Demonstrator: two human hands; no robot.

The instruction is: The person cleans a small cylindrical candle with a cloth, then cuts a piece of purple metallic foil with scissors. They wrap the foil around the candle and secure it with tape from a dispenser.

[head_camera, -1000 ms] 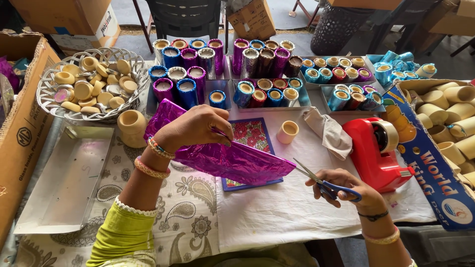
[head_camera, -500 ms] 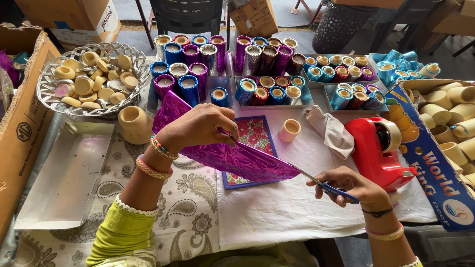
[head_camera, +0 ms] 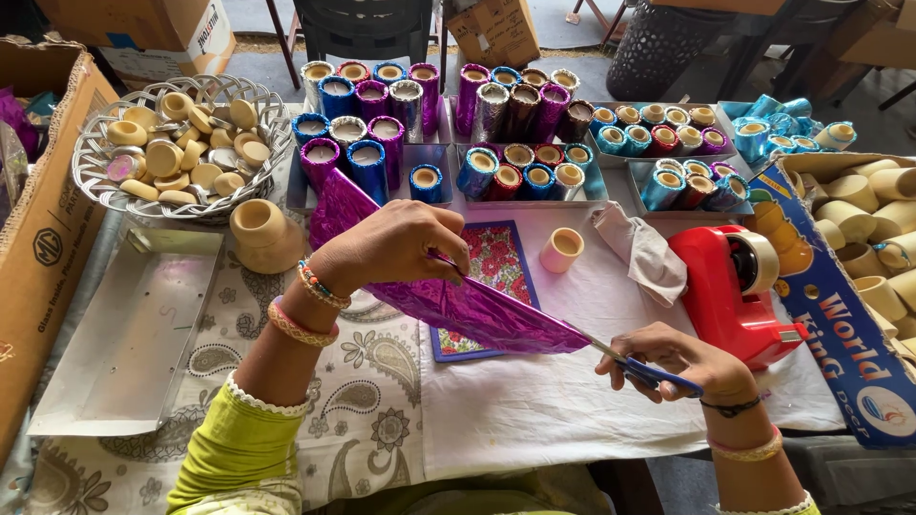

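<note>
My left hand pinches a folded sheet of shiny purple foil and holds it above the table. My right hand grips blue-handled scissors whose blades meet the foil's right tip. Under the foil lies a red floral card with a blue border on the white cloth. A single cream cup stands just beyond the card.
A red tape dispenser and a crumpled white cloth sit right of the card. Trays of foil-wrapped tubes line the back. A wire basket of cream cups, a flat metal tray and cardboard boxes fill the left.
The scissors have slid slightly further along the foil's right end. My left hand keeps the foil in nearly the same place.
</note>
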